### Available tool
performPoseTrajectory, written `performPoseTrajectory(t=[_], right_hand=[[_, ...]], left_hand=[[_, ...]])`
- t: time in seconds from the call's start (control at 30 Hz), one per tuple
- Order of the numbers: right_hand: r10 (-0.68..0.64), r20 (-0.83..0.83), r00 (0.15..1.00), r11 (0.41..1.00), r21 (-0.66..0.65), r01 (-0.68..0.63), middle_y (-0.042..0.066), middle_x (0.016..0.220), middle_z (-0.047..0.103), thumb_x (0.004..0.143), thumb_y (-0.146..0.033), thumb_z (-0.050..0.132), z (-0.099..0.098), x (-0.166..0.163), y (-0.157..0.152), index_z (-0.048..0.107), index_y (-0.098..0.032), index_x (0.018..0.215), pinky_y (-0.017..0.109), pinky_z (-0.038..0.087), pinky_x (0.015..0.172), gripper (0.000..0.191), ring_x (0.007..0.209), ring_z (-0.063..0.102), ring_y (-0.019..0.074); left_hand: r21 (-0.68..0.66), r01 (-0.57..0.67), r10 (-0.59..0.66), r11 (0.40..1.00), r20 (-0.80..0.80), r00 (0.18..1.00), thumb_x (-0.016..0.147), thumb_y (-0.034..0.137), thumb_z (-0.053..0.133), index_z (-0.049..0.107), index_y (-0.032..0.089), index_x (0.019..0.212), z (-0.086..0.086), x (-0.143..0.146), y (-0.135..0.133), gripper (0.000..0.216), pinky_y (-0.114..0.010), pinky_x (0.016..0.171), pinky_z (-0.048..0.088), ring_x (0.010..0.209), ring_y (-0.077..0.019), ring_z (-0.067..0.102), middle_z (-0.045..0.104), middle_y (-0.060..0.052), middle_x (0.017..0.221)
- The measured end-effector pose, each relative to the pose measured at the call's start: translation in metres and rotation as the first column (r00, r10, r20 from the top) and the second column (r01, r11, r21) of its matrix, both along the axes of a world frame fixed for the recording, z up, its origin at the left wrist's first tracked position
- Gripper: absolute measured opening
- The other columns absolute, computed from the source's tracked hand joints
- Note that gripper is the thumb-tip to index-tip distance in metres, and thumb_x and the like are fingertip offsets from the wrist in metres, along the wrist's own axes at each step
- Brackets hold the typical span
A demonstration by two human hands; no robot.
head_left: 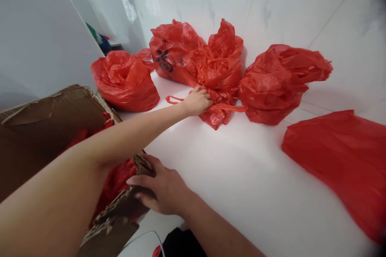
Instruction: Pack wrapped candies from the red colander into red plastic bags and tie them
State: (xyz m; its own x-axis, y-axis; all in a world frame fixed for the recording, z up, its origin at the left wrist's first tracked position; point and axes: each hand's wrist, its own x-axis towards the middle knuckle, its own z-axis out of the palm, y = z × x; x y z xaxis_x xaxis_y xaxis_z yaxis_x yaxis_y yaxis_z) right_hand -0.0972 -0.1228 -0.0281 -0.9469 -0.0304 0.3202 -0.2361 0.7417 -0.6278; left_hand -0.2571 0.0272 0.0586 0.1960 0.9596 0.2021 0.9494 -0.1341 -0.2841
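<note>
My left hand (197, 101) reaches over the box to a small red plastic bag (221, 108), its fingers curled down onto the thin film. The bag lies crumpled, with one loop handle stretched to the left and the other to the right. Closer to me, my right hand (169, 186) grips the torn corner of a cardboard box (60, 108), thumb inside the edge. Red plastic (120, 178) shows within the box, partly hidden by my left forearm.
Along the tiled wall on the white surface (235, 168) stand a full red bag (123, 80), a larger bag with black print (177, 52), and another full bag (271, 84). A flat red bag (337, 152) lies at the right.
</note>
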Motion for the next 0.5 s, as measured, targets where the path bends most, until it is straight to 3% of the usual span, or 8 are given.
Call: performPoseTrajectory(t=[0.13, 0.2, 0.23, 0.3, 0.37, 0.43, 0.5], right_hand=[[0.003, -0.047, 0.999, 1.0, -0.009, -0.004, 0.007, 0.153, 0.019, 0.089, -0.041, 0.055, -0.005, -0.001, 0.001, 0.05, -0.037, 0.132, 0.04, 0.053, 0.089, 0.043, 0.131, 0.043, 0.0229], [0.01, -0.08, 0.997, 1.0, -0.025, -0.013, 0.008, 0.152, 0.021, 0.089, -0.038, 0.056, -0.006, 0.0, 0.001, 0.052, -0.035, 0.131, 0.038, 0.052, 0.092, 0.042, 0.134, 0.039, 0.0224], [0.014, -0.09, 0.996, 0.999, -0.035, -0.017, 0.008, 0.151, 0.023, 0.089, -0.037, 0.056, -0.007, 0.0, 0.001, 0.053, -0.034, 0.13, 0.038, 0.051, 0.094, 0.041, 0.134, 0.038, 0.0222], [0.019, -0.098, 0.995, 0.998, -0.055, -0.024, 0.008, 0.149, 0.025, 0.09, -0.033, 0.055, -0.007, 0.001, 0.0, 0.053, -0.033, 0.13, 0.037, 0.049, 0.096, 0.04, 0.134, 0.038, 0.0224], [0.012, -0.085, 0.996, 0.998, -0.065, -0.018, 0.008, 0.15, 0.025, 0.09, -0.03, 0.055, -0.006, 0.002, -0.001, 0.054, -0.033, 0.129, 0.038, 0.051, 0.095, 0.039, 0.13, 0.044, 0.023], [-0.005, -0.057, 0.998, 0.998, -0.058, 0.002, 0.007, 0.151, 0.024, 0.09, -0.03, 0.055, -0.006, 0.002, -0.002, 0.054, -0.034, 0.129, 0.039, 0.053, 0.09, 0.038, 0.118, 0.054, 0.0222], [-0.017, -0.042, 0.999, 0.999, -0.041, 0.016, 0.006, 0.151, 0.024, 0.091, -0.03, 0.054, -0.006, 0.002, -0.004, 0.054, -0.036, 0.128, 0.039, 0.055, 0.085, 0.037, 0.107, 0.059, 0.0202]], left_hand=[[-0.109, -0.097, 0.118, 0.989, 0.207, 0.971, 0.076, 0.024, 0.061, 0.068, 0.015, 0.086, 0.038, -0.01, -0.057, 0.016, -0.032, 0.075, 0.045, 0.084, -0.0225, 0.061, 0.067, -0.007, 0.085], [-0.172, -0.224, 0.279, 0.959, 0.457, 0.845, 0.076, 0.029, 0.062, 0.067, 0.014, 0.085, 0.06, -0.017, -0.104, 0.018, -0.03, 0.071, 0.046, 0.077, -0.0195, 0.061, 0.066, -0.004, 0.079], [-0.197, -0.275, 0.337, 0.941, 0.607, 0.72, 0.079, 0.031, 0.06, 0.066, 0.013, 0.09, 0.07, -0.02, -0.131, 0.022, -0.03, 0.073, 0.047, 0.078, -0.0184, 0.062, 0.066, -0.004, 0.081], [-0.273, -0.336, 0.391, 0.901, 0.847, 0.36, 0.085, 0.032, 0.053, 0.063, 0.012, 0.105, 0.085, -0.027, -0.186, 0.03, -0.032, 0.078, 0.05, 0.081, -0.0174, 0.064, 0.068, -0.004, 0.089], [-0.363, -0.364, 0.395, 0.858, 0.919, 0.015, 0.088, 0.032, 0.049, 0.059, 0.01, 0.115, 0.093, -0.036, -0.241, 0.036, -0.037, 0.083, 0.05, 0.084, -0.0177, 0.065, 0.07, -0.006, 0.094], [-0.456, -0.382, 0.414, 0.804, 0.89, -0.193, 0.087, 0.031, 0.051, 0.057, 0.01, 0.119, 0.095, -0.048, -0.291, 0.039, -0.039, 0.084, 0.05, 0.084, -0.0189, 0.066, 0.071, -0.006, 0.095], [-0.565, -0.369, 0.477, 0.738, 0.824, -0.306, 0.083, 0.03, 0.056, 0.057, 0.011, 0.121, 0.09, -0.062, -0.333, 0.042, -0.038, 0.083, 0.05, 0.085, -0.0203, 0.067, 0.072, -0.006, 0.094]])
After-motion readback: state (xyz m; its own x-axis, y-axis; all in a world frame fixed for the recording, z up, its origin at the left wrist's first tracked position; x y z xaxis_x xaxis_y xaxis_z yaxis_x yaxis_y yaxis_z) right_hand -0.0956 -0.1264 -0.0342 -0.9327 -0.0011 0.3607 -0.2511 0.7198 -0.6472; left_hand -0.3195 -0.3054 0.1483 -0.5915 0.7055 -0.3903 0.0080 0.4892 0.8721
